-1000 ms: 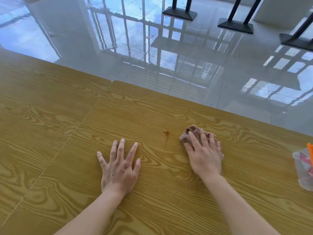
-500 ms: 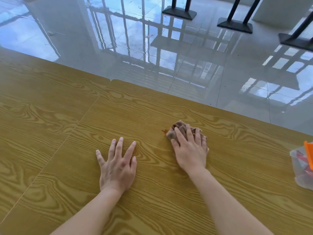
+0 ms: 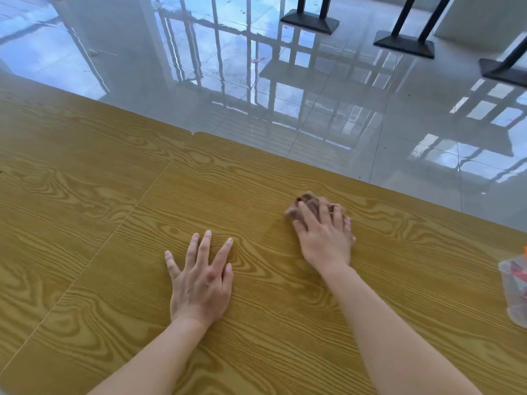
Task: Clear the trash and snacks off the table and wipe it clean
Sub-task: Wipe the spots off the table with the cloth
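On table [image 3: 256,172] | right hand [image 3: 325,238] presses crumpled brown cloth [image 3: 306,205], blurred | left hand [image 3: 201,276] flat, fingers spread

The left hand [image 3: 199,283] lies flat on the table [image 3: 285,337]; to its right and farther from the person, the right hand [image 3: 325,235] presses a cloth [image 3: 305,205] onto the table. A plastic bag [image 3: 514,292] sits at the table's right edge; the floor [image 3: 328,109] lies beyond.

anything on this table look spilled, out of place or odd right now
No clear spill shows on the yellow wood-grain table. The right hand presses a crumpled brown cloth flat onto it; the left hand lies open. The one leftover is a clear plastic bag with red and orange contents, cut off at the table's right edge.
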